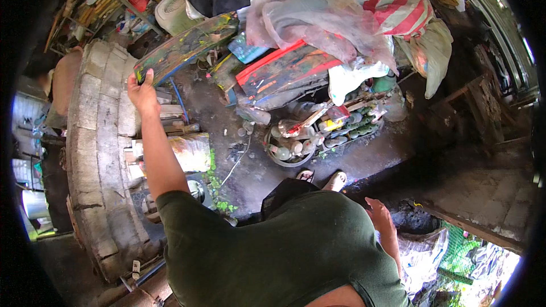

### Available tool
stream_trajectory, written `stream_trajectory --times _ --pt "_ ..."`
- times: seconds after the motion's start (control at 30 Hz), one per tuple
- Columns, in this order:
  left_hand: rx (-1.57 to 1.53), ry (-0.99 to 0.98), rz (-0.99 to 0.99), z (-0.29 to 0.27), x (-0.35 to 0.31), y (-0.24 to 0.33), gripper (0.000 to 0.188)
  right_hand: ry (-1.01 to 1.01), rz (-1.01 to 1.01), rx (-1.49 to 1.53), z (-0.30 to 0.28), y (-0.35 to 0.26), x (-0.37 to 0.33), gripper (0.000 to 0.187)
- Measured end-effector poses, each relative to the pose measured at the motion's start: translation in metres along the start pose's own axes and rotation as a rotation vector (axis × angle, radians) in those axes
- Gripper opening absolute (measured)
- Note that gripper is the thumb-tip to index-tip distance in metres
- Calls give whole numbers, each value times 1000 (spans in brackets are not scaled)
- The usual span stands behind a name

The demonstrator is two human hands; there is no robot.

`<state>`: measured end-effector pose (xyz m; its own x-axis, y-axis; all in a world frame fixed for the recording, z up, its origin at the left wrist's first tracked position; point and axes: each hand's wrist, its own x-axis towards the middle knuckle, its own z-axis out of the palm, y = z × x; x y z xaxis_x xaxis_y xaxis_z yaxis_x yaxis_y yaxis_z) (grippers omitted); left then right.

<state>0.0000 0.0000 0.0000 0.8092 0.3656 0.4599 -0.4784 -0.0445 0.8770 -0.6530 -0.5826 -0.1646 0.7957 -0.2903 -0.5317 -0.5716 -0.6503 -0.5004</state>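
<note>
My left hand [144, 95] reaches forward and grips the near end of a long board [187, 44] smeared with paint, its thumb on top. The board slants away to the far right, with a blue strip along its lower edge. My right hand [380, 214] hangs low at my right side, seemingly empty, its fingers loosely extended. Right of the held board lies a dark board with red edges [287, 71], partly covered by a translucent plastic sheet [318, 14]. Closer to my feet, a round basin [294, 163] is filled with several bottles.
A concrete block wall [94, 153] runs along the left. More bottles [361, 128] lie right of the basin. A red-and-white striped sack [398, 5] sits at the far right. Small green plants [213, 185] grow by the wall. A block ledge [483, 199] borders the right.
</note>
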Motion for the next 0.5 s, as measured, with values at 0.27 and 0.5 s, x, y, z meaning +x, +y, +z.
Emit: stream_trajectory --times 0.27,0.5 --pt "-109 186 87 -36 -31 95 22 -82 -293 -15 1 -15 62 57" --pt "-231 200 50 12 -108 147 28 -8 -587 -57 -13 -62 144 58"
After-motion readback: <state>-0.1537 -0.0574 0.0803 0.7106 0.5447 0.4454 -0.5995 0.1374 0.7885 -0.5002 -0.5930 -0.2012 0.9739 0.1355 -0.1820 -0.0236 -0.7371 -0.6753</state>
